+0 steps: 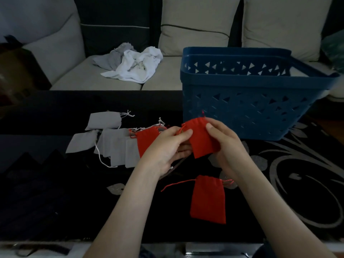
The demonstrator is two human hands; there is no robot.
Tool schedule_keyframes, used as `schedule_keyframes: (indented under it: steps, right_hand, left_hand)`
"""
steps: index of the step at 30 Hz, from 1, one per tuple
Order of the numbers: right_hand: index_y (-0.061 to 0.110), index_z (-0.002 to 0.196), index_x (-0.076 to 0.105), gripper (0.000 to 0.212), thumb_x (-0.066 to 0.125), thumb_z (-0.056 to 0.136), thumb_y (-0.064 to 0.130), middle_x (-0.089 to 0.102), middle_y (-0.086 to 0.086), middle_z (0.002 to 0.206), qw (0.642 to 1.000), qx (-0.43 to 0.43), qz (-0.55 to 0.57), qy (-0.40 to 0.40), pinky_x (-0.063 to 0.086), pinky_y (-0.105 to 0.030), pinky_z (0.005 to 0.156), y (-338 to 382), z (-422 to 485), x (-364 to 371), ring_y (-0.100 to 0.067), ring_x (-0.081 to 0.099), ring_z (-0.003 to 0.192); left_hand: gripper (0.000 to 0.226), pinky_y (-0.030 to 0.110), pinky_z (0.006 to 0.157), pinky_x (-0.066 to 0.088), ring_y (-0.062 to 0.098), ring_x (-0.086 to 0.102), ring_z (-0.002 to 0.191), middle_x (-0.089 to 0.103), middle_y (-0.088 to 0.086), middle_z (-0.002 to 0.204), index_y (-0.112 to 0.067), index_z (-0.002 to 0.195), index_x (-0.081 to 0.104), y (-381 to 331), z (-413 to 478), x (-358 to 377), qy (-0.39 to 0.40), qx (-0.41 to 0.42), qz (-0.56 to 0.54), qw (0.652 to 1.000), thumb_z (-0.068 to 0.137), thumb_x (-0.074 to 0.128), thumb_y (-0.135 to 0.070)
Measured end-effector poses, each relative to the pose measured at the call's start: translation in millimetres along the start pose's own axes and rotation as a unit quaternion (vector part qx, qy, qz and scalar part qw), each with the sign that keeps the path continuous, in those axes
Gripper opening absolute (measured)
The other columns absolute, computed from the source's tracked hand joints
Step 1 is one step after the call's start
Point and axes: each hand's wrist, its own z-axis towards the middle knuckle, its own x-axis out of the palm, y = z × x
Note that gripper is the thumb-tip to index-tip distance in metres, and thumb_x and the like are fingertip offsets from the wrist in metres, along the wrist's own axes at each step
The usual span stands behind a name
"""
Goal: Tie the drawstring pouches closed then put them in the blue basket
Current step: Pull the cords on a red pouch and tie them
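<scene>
Holding one red pouch [200, 144] above the black table [297, 183], both hands are gripping it just in front of the single blue basket [251, 108], which is standing at the table's far right. The left hand [163, 149] is pinching the pouch's gathered mouth at its left edge with curled fingers. The right hand [227, 146] is clasping the pouch body from the right, thumb lying across the front.

Three red ones are showing in all: the held one, a second red pouch [146, 140] lying behind the left hand, and a third red pouch [208, 200] lying flat at the near side, cords trailing both ways.

To the left, a grey pouch [103, 121] is lying farthest away, another grey pouch [81, 143] is lying nearer, and overlapping grey pouches [117, 146] are sitting beside the second red pouch; their number cannot be told.

Crumpled cloths [134, 66] are lying on the sofa [83, 77] beyond.
</scene>
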Motion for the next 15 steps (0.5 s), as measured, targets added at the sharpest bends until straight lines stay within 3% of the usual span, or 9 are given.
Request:
schedule_keyframes:
  steps: [3, 7, 11, 13, 15]
  right_hand:
    - [0.012, 0.136, 0.041, 0.044, 0.049, 0.094, 0.0, 0.067, -0.007, 0.108, 1.0, -0.012, 0.011, -0.016, 0.053, -0.019, 0.063, -2, 0, -2, -0.008, 0.069, 0.081]
    - [0.017, 0.142, 0.028, 0.063, 0.048, 0.089, -0.01, 0.065, -0.001, 0.115, 1.0, 0.001, 0.014, -0.017, 0.055, -0.022, 0.066, -5, 3, -7, -0.009, 0.067, 0.087]
    - [0.011, 0.136, 0.042, 0.055, 0.048, 0.086, -0.011, 0.066, -0.005, 0.103, 0.998, 0.036, 0.013, 0.058, 0.055, -0.024, 0.069, -6, 4, -11, -0.014, 0.066, 0.084]
    - [0.015, 0.127, 0.054, 0.045, 0.053, 0.085, -0.001, 0.066, -0.003, 0.099, 0.993, 0.045, -0.005, 0.107, 0.052, -0.024, 0.073, -4, 2, -10, -0.013, 0.064, 0.086]
    - [0.02, 0.116, 0.062, 0.033, 0.056, 0.084, 0.017, 0.066, 0.001, 0.097, 0.992, 0.045, -0.026, 0.118, 0.051, -0.024, 0.072, -4, 0, -8, -0.011, 0.062, 0.085]
  left_hand:
    - [0.023, 0.015, 0.053, 0.048, 0.005, 0.055, 0.053, 0.058, -0.001, 0.065, -0.013, 0.081, 0.06, 3, 0, -1, -0.011, 0.007, 0.028, 1.0, 0.098, 0.049, -0.025]
    - [0.035, 0.018, 0.056, 0.047, 0.004, 0.057, 0.051, 0.06, -0.006, 0.057, -0.016, 0.078, 0.06, 1, 0, -3, -0.049, 0.012, 0.025, 0.998, 0.102, 0.04, -0.033]
    - [0.043, 0.022, 0.055, 0.049, 0.007, 0.06, 0.049, 0.062, -0.004, 0.053, -0.015, 0.075, 0.058, -3, 0, -1, -0.082, -0.01, 0.009, 0.997, 0.102, 0.035, -0.039]
    - [0.042, 0.024, 0.055, 0.05, 0.009, 0.063, 0.053, 0.065, -0.004, 0.054, -0.015, 0.076, 0.061, -5, 0, -2, -0.105, -0.032, -0.001, 0.994, 0.101, 0.039, -0.041]
    - [0.035, 0.032, 0.074, 0.055, 0.015, 0.069, 0.073, 0.073, 0.0, 0.071, -0.019, 0.087, 0.066, -5, 3, -4, -0.121, -0.049, 0.002, 0.991, 0.097, 0.045, -0.045]
